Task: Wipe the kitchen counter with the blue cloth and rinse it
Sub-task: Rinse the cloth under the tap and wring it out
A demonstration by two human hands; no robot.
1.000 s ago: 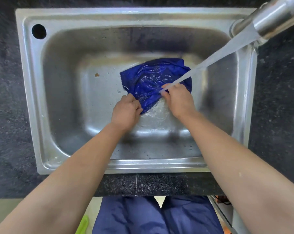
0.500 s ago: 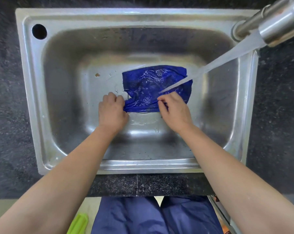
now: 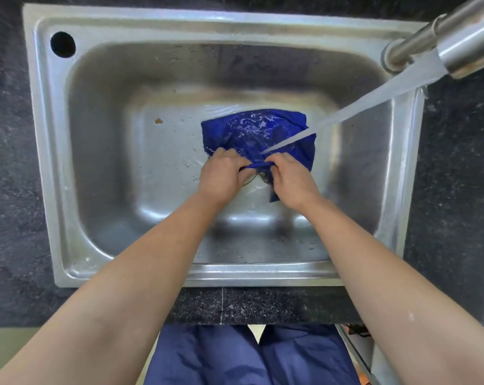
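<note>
The wet blue cloth (image 3: 259, 132) lies bunched in the middle of the steel sink (image 3: 96, 168), under the stream of water (image 3: 346, 112) that runs from the tap (image 3: 463, 48) at the upper right. My left hand (image 3: 221, 176) grips the cloth's near left edge. My right hand (image 3: 292, 179) grips its near edge just to the right, with a corner of cloth hanging below the palm. The two hands are close together, almost touching. The drain is mostly hidden behind them.
Dark speckled stone counter (image 3: 5, 168) surrounds the sink on all sides. A round hole (image 3: 62, 44) sits in the sink's far left corner. A small brown speck (image 3: 158, 121) lies on the basin floor. Blue trousers (image 3: 252, 357) show below the counter edge.
My hands have come together and gathered the cloth's near edge, so the cloth is more bunched than half a second ago. Water keeps running onto it.
</note>
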